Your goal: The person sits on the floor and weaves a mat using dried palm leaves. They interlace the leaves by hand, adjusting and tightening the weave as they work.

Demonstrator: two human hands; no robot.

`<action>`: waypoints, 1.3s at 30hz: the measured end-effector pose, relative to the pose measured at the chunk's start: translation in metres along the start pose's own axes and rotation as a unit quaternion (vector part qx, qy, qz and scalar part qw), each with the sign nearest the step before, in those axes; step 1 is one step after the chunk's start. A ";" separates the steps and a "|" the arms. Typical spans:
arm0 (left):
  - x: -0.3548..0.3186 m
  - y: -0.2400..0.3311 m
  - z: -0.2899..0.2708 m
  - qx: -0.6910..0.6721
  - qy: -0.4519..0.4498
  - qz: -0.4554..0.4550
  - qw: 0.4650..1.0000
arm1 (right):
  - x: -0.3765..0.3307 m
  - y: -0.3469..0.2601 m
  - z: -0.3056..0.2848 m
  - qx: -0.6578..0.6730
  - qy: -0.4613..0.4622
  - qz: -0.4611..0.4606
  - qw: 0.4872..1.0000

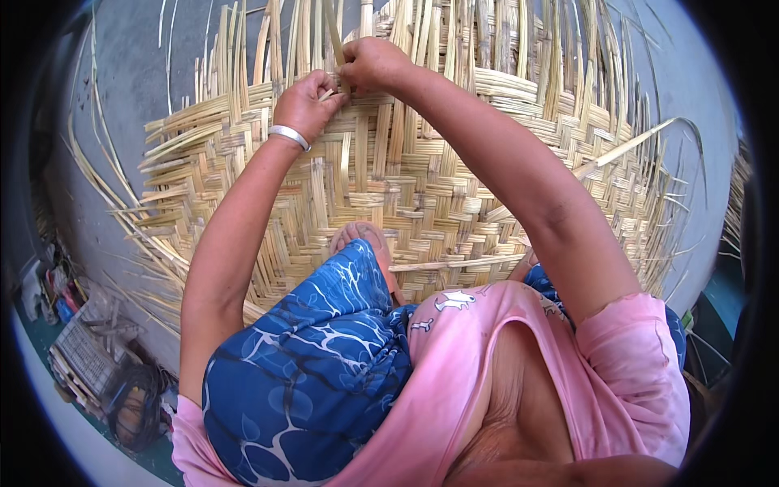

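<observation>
A large woven mat of pale split-cane strips (454, 191) spreads over the floor beneath me, its loose ends standing out along the far side. Both hands are together at that far part of the weave. My right hand (375, 65) is closed, its fingers pinching an upright greenish strip (334, 32). Just left of it and slightly nearer, my left hand (308, 104) is closed too, thumb and fingers pressed on a short strip end at the weave. A pale band circles the left wrist. The fingertips partly hide the spot where the strips cross.
Grey floor (122, 268) surrounds the mat. Long loose strips (101, 146) curve out at the left, and one bent strip (629, 146) sticks up at the right. My foot (361, 239) rests on the mat. A grey crate (85, 349) and clutter stand at the lower left.
</observation>
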State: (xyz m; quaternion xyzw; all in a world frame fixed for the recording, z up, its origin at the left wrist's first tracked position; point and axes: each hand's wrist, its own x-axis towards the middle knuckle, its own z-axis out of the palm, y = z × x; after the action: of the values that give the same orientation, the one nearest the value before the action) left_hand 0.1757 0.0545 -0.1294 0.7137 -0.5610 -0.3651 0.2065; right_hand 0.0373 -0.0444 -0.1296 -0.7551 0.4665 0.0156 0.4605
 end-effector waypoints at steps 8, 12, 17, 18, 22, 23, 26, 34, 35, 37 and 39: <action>-0.065 -0.003 -0.007 -0.087 -0.109 -0.092 0.986 | -0.011 0.008 -0.010 0.147 0.008 -0.005 0.989; -0.086 -0.003 0.018 -0.181 -0.123 -0.172 0.960 | -0.012 0.010 -0.012 0.216 -0.016 0.002 0.976; -0.085 -0.013 0.041 -0.147 -0.046 -0.183 0.971 | -0.011 0.007 -0.014 0.288 -0.027 0.048 0.956; -0.085 -0.014 0.045 -0.120 -0.031 -0.181 0.976 | -0.011 0.006 -0.015 0.276 -0.029 0.051 0.959; -0.085 -0.004 0.052 -0.079 0.000 -0.157 0.985 | -0.004 0.013 -0.009 0.251 -0.033 0.034 0.967; -0.085 -0.004 0.053 -0.075 0.006 -0.157 0.985 | -0.005 0.012 -0.008 0.215 -0.029 0.023 0.976; -0.084 -0.005 0.054 -0.060 0.013 -0.157 0.986 | -0.009 0.008 -0.006 0.109 -0.024 -0.003 0.994; -0.073 0.019 0.028 0.268 -0.024 -0.009 0.963 | -0.015 0.012 0.003 0.117 -0.008 -0.003 0.993; -0.070 0.021 0.023 0.268 -0.040 -0.027 0.962 | -0.015 0.013 0.002 0.105 -0.007 -0.006 0.994; -0.066 0.019 0.019 0.256 -0.054 -0.054 0.964 | -0.016 0.014 0.001 0.081 -0.007 -0.012 0.997; -0.066 0.013 0.022 0.249 -0.041 -0.064 0.966 | -0.016 0.015 0.003 0.071 0.004 -0.006 0.997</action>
State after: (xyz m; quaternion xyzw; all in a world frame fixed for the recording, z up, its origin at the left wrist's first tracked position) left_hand 0.1435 0.1165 -0.1154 0.7617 -0.5951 -0.2553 -0.0247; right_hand 0.0185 -0.0329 -0.1341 -0.7232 0.4632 -0.0233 0.5117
